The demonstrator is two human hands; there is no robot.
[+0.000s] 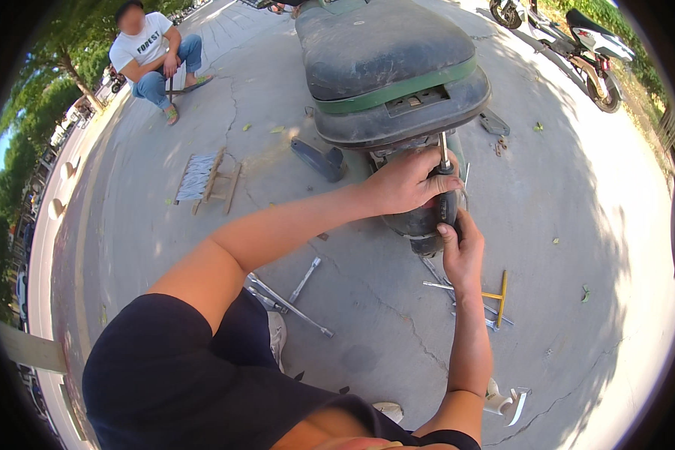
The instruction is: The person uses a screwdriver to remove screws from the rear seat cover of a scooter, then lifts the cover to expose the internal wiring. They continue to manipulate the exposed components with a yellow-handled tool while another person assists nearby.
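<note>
A screwdriver (446, 204) with a black handle and a bright metal shaft stands nearly upright under the tail of a motor scooter. My left hand (406, 182) closes around the upper end of its handle and the shaft, thumb laid across the front. Lower down, my right hand (465, 249) grips the handle's bottom end between thumb and fingers. The shaft points up at the underside of the dark tail trim (397, 133), but its tip is hidden there. Above sits the dusty black seat (386, 56) with a green band (397, 94). The scooter's rear fender (425, 244) shows behind my hands.
Metal wrenches (300, 304) lie by my left shoe; a yellow T-handle tool (502, 300) and more tools lie at right. A dark plastic panel (319, 159) and a small woven stool (202, 180) stand left. A seated person (154, 56) is farther back, and a parked motorcycle (577, 49) far right.
</note>
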